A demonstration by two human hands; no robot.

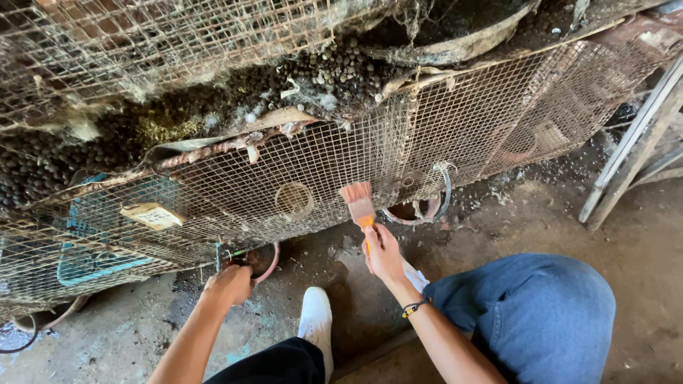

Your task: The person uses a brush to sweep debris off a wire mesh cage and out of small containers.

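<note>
My right hand (pixel 384 254) grips a small paintbrush (pixel 360 205) with an orange handle and pale reddish bristles, bristles up against the front mesh of a dirty wire cage (pixel 341 163). My left hand (pixel 229 284) is closed at the cage's lower edge, on or beside a round reddish-rimmed feeder bowl (pixel 263 260); what it grips is hidden. A bead bracelet sits on my right wrist. My white shoe (pixel 316 318) rests on the floor between my arms, and my blue-jeaned knee (pixel 530 313) is at the right.
Dark droppings and cobwebs cover the cage top (pixel 313 78). A wooden block (pixel 152 215) and blue plastic lie inside at left. Round bowls (pixel 293 199) sit behind the mesh; a loose ring (pixel 425 206) hangs at the front. Metal legs (pixel 626 156) stand at right. The concrete floor (pixel 498 220) is dusty.
</note>
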